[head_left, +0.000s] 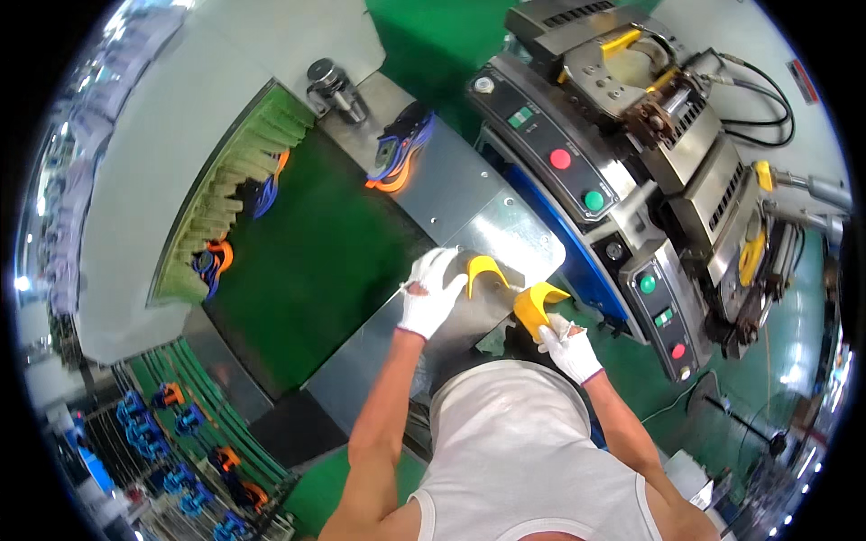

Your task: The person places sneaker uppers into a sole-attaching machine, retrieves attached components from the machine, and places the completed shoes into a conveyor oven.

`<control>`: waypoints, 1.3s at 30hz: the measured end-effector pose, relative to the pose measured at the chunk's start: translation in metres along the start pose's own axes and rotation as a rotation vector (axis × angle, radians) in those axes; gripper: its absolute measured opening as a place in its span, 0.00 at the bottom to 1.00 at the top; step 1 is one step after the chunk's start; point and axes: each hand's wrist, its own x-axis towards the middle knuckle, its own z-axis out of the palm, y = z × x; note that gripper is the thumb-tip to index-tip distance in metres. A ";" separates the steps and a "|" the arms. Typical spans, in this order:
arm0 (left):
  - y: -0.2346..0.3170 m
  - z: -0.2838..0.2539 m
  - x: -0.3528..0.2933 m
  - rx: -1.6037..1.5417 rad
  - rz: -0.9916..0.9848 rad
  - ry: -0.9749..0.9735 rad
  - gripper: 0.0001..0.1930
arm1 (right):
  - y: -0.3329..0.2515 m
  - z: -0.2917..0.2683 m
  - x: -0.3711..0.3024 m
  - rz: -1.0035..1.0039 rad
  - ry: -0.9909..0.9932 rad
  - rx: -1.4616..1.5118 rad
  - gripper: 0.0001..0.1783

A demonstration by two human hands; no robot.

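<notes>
My left hand [428,293], in a white glove, hovers at the metal table's edge with fingers stretched out and thumb apart. Just right of its thumb, an arched yellow piece [487,268] stands on the metal surface; the hand appears beside it, not around it. A second curved yellow piece [534,311], broader and shell-like, is gripped at its lower end by my gloved right hand [570,350]. Some of the right fingers are hidden behind that piece. Farther up the table lies a dark shoe upper [397,153] with blue and orange edges.
A green conveyor belt [316,243] runs left under a fringed curtain [212,203], with blue-orange shoe uppers [214,261] beside the fringe. A dark tumbler [334,90] stands at the table's far end. To the right is a machine with a button panel [546,140]. Racks [180,442] hold several parts lower left.
</notes>
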 end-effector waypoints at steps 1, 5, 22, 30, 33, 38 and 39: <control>-0.005 -0.002 0.011 -0.035 -0.043 -0.155 0.32 | -0.007 0.005 -0.008 0.056 -0.026 0.021 0.17; -0.031 0.025 0.048 0.068 0.117 -0.605 0.37 | -0.004 0.041 -0.006 -0.113 -0.029 -0.194 0.14; -0.050 0.041 0.026 0.134 0.288 -0.499 0.45 | 0.009 0.102 0.073 -0.347 0.297 -0.267 0.26; -0.023 0.074 0.026 0.514 0.624 -0.536 0.32 | 0.015 0.137 0.105 -0.218 0.068 -0.372 0.18; -0.017 0.090 0.023 0.449 0.813 -0.262 0.23 | 0.051 0.134 0.109 -0.175 0.150 -0.462 0.21; -0.047 0.112 0.008 0.453 0.766 -0.276 0.26 | 0.041 0.107 0.099 -0.600 0.174 -0.225 0.28; -0.047 0.117 0.007 0.471 0.733 -0.310 0.26 | 0.048 0.112 0.107 -0.502 0.107 -0.294 0.25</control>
